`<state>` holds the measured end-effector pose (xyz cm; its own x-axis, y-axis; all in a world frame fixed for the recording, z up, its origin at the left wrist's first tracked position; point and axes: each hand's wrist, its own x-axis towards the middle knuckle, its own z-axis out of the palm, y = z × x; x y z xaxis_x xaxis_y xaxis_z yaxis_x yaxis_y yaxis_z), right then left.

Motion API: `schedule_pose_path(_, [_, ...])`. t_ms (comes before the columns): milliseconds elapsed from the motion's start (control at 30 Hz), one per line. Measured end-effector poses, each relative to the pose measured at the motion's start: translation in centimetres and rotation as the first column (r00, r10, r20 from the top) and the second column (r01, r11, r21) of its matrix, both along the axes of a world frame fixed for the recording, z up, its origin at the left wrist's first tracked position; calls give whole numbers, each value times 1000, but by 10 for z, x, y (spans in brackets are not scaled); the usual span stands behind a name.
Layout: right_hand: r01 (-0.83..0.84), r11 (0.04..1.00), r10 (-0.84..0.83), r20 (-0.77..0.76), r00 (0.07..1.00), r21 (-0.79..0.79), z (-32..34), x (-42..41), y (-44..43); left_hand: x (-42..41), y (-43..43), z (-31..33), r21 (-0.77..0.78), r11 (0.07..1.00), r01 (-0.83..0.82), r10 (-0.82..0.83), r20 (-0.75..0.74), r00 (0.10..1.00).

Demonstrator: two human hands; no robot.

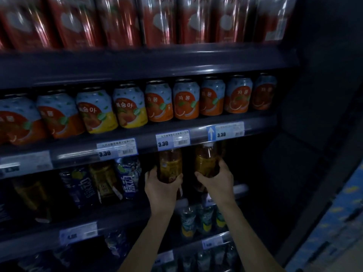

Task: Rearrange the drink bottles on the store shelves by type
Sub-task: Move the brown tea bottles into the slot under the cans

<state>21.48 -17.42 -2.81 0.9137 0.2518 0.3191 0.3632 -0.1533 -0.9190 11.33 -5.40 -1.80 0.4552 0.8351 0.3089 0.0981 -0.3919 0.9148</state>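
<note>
Two amber tea bottles with orange labels stand side by side on the dim third shelf. My left hand (pixel 162 188) grips the lower part of the left tea bottle (pixel 170 163). My right hand (pixel 217 178) grips the lower part of the right tea bottle (pixel 207 160). Both bottles are upright, their tops hidden behind the shelf rail with price tags (pixel 172 140). To the left on the same shelf stand a white-blue bottle (pixel 129 177), a yellow-labelled tea bottle (pixel 103 182) and a dark blue bottle (pixel 81 186).
Above, a row of orange and yellow juice cans (pixel 157 103) fills the second shelf; red cans (pixel 117 20) line the top one. Green-yellow bottles (pixel 198 220) sit on the shelf below my hands. The shelf space right of the tea bottles is dark. A blue-patterned surface (pixel 337 222) lies at far right.
</note>
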Motion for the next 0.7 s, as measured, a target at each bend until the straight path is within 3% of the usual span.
schedule_pose_path(367, [-58, 996, 59, 12, 998, -68, -14, 32, 9, 33, 7, -16, -53, 997, 54, -55, -19, 998])
schedule_pose_path(700, [-103, 994, 99, -90, 991, -40, -23, 32, 6, 22, 10, -34, -105, 979, 174, -183, -80, 980])
